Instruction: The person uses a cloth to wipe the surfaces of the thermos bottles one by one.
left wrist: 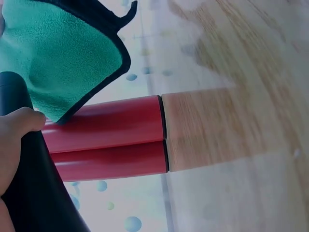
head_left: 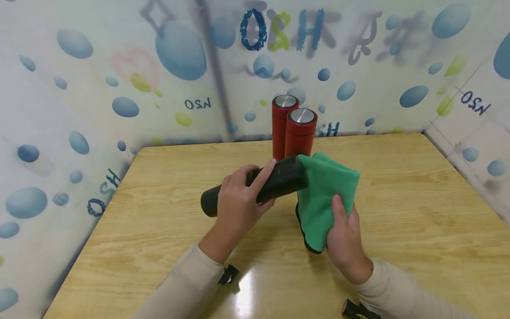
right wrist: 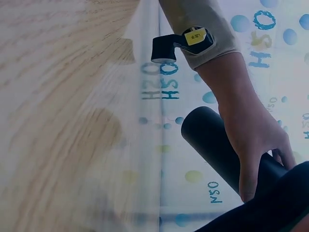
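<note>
My left hand (head_left: 239, 197) grips a black thermos flask (head_left: 284, 177) round its middle. The flask is tilted above the table, its right end higher than its left. My right hand (head_left: 345, 241) holds a green cloth (head_left: 324, 190) with black edging, the thumb lying on its front. The cloth hangs against the flask's right end; whether they touch there I cannot tell. Behind them two red thermos flasks (head_left: 301, 137) with silver tops stand upright, close together. The left wrist view shows the cloth (left wrist: 63, 53) hanging in front of part of the red flasks (left wrist: 116, 123).
Beneath the hands is a light wooden table (head_left: 159, 195) with a glossy top. A white wall (head_left: 131, 53) with blue and green spots and lettering rises along its back edge. A small black camera mount (head_left: 360, 310) sits at my right sleeve.
</note>
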Demonstrator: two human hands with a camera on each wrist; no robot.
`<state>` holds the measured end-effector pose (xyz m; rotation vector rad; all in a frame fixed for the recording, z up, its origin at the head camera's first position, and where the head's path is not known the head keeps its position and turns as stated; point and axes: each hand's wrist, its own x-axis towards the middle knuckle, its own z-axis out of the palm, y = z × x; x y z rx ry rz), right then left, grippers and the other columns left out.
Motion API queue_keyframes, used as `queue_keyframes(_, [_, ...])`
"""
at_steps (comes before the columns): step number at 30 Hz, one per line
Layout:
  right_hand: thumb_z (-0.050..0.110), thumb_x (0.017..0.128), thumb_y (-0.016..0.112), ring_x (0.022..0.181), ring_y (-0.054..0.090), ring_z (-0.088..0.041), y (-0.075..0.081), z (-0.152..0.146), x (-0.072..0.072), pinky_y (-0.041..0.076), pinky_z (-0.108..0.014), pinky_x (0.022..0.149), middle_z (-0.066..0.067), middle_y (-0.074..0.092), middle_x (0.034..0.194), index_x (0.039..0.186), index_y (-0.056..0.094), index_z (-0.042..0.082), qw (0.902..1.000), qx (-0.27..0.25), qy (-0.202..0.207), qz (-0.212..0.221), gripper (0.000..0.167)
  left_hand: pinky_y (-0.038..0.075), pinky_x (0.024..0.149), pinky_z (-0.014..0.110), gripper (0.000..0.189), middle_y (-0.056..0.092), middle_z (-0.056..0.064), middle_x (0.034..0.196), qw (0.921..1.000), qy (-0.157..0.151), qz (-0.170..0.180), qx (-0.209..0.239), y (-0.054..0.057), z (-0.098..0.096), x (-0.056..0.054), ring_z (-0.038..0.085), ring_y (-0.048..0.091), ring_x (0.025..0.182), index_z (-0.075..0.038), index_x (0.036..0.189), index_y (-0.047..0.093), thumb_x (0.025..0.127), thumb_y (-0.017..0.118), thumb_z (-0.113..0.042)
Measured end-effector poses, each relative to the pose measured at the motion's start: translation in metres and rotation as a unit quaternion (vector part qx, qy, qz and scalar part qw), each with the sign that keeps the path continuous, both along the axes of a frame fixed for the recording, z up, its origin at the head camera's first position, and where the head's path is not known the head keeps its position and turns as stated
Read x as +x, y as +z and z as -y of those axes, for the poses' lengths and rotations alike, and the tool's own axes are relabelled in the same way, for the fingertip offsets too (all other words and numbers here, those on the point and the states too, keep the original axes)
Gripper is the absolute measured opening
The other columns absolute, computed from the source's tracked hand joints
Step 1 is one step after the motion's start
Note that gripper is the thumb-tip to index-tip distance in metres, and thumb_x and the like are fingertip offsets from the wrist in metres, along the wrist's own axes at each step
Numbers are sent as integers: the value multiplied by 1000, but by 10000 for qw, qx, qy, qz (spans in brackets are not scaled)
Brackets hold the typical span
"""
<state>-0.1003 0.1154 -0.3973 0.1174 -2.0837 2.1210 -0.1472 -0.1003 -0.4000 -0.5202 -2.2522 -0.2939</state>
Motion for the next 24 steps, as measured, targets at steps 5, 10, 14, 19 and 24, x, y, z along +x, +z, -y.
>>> queue_keyframes(5, [33, 110, 28, 108, 54, -11, -2, 0, 4, 46, -17, 92, -3, 52, 118, 137, 39, 5, 9999, 133, 11, 5, 41, 57, 84, 46, 85, 64, 13, 114, 9993, 118, 337, -70, -1, 0, 2, 30, 66, 102, -31, 148, 45, 74, 86, -41])
queue_keyframes(10, [30, 110, 30, 100, 57, -14, -4, 2, 2, 49, -21, 87, -6, 54, 111, 132, 42, 5, 9991, 133, 228, -332, 35, 57, 84, 46, 88, 65, 13, 114, 9984, 133, 523, -175, 1, 0, 1, 30, 66, 102, -32, 149, 43, 74, 87, -41])
queue_keyframes(14, [27, 110, 30, 94, 56, -12, -5, 2, 3, 50, -21, 83, -7, 53, 107, 131, 42, -1, 9985, 335, 291, -309, 37, 58, 82, 47, 88, 66, 13, 113, 9974, 55, 605, -393, 0, 0, 1, 30, 67, 100, -32, 148, 44, 72, 88, -41])
queue_keyframes(19, [27, 110, 29, 88, 54, -15, -7, 2, -1, 50, -24, 78, -10, 51, 105, 134, 42, -2, 9972, 496, 348, -431, 39, 58, 84, 46, 89, 66, 11, 115, 9944, -194, 778, -684, 1, 0, 0, 29, 67, 103, -34, 151, 40, 74, 86, -42])
queue_keyframes(24, [24, 110, 29, 91, 54, -13, -10, 2, -2, 49, -22, 80, -6, 51, 106, 133, 42, -2, 9965, 506, 346, -568, 37, 58, 84, 45, 88, 66, 11, 115, 9958, -300, 755, -422, 2, 2, -1, 28, 67, 101, -33, 150, 43, 74, 86, -44])
